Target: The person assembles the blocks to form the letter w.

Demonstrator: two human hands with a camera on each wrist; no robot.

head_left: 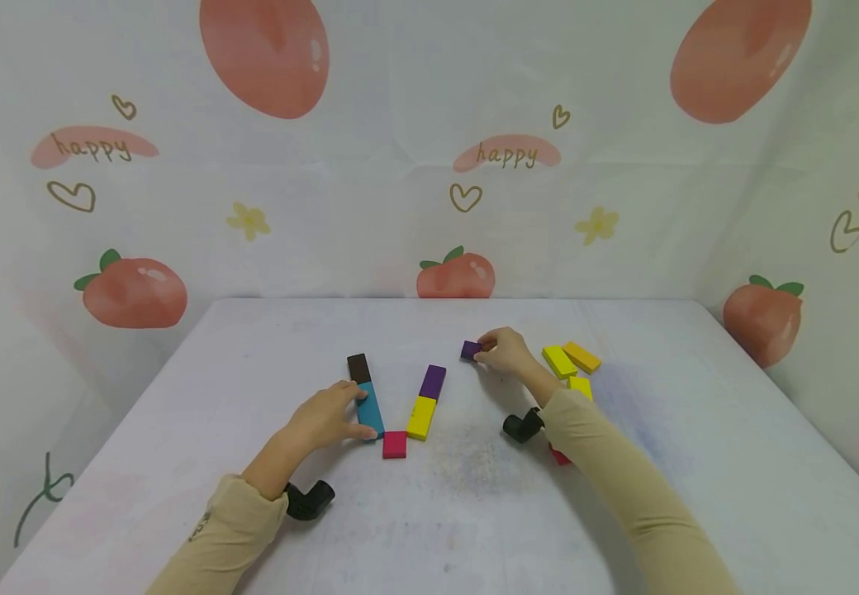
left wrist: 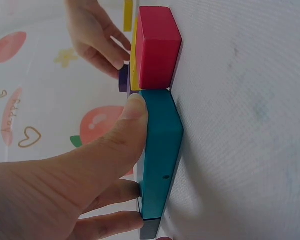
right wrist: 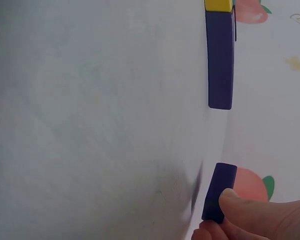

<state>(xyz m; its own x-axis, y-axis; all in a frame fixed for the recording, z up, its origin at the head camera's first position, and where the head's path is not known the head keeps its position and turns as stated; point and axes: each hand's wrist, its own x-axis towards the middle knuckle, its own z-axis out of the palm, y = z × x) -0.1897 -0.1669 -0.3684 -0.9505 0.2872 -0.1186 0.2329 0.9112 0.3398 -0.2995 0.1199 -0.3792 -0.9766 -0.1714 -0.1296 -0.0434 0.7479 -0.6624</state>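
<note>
My left hand [head_left: 323,417] rests on a blue block [head_left: 370,413], thumb by its near end and straight fingers along it. A dark brown block [head_left: 358,368] touches the blue block's far end. At its near end sits a red block [head_left: 395,445]. From there a yellow block [head_left: 420,418] and a purple block [head_left: 433,382] run away end to end. Farther back, my right hand [head_left: 506,354] pinches a small purple block [right wrist: 220,190] between thumb and fingers. In the right wrist view it looks tilted and slightly off the table, apart from the row.
Right of my right hand lie an orange block [head_left: 582,357] and yellow blocks [head_left: 559,362]. A red block [head_left: 559,455] is partly hidden under the right sleeve. Black devices [head_left: 310,501] jut from both wrists. A printed cloth [head_left: 370,223] hangs behind the white table [head_left: 288,330].
</note>
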